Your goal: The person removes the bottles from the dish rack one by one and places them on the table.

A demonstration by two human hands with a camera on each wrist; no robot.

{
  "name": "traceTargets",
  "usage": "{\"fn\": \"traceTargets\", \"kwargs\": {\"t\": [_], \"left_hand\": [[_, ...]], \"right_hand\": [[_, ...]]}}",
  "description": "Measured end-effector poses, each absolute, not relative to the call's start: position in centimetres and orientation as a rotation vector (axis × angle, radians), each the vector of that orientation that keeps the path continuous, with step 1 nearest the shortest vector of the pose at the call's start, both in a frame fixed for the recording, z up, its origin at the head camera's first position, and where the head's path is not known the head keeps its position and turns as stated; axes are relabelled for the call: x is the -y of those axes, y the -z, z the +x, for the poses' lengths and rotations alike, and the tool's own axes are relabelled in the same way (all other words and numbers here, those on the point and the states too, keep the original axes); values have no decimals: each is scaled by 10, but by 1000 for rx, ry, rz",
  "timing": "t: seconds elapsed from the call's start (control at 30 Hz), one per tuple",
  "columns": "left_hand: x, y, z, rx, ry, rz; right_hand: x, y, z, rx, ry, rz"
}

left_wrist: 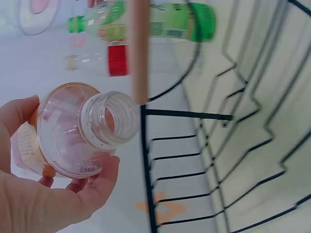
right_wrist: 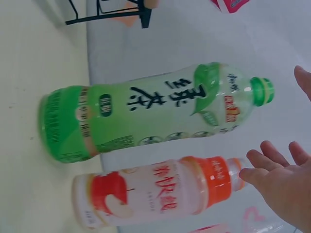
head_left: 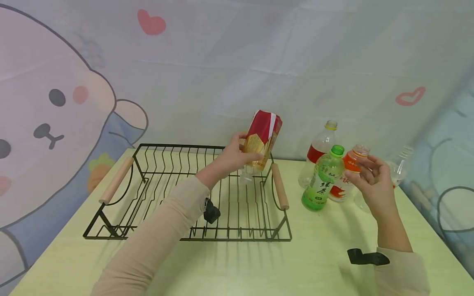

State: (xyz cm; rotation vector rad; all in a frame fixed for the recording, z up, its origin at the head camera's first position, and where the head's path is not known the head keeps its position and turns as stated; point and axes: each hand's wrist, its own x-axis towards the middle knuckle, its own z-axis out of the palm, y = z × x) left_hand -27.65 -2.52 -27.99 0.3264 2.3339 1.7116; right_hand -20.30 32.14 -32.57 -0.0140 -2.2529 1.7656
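Note:
My left hand (head_left: 235,154) grips a clear plastic bottle with a red and yellow label (head_left: 262,135). It is tilted upside down, its neck pointing down over the right part of a black wire dish rack (head_left: 222,239). In the left wrist view, the bottle's uncapped mouth (left_wrist: 116,119) faces the camera, with fingers and thumb around its body. My right hand (head_left: 375,189) is raised, fingers spread and slightly bent, holding nothing. It is beside the neck of a white and orange drink bottle (right_wrist: 150,194); whether they touch I cannot tell. A green tea bottle (right_wrist: 146,111) stands to its left.
Behind the green bottle stands a clear bottle with a red label (head_left: 315,154). Another clear bottle (head_left: 400,166) is partly hidden behind my right hand. The rack has wooden handles (head_left: 280,187) at both ends. A printed cloth (head_left: 222,82) hangs behind the pale table (head_left: 296,263).

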Motion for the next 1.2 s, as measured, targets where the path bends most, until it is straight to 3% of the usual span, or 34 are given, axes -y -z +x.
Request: {"fn": "traceTargets", "kwargs": {"t": [0.43,1.2], "left_hand": [[42,256,-270,-2419,-1596,366],[43,235,-238,-2367,-1394,652]], "right_hand": [[-310,283,-200,2432,-1405,237],[-260,237,-195,2497,-1270,636]]}}
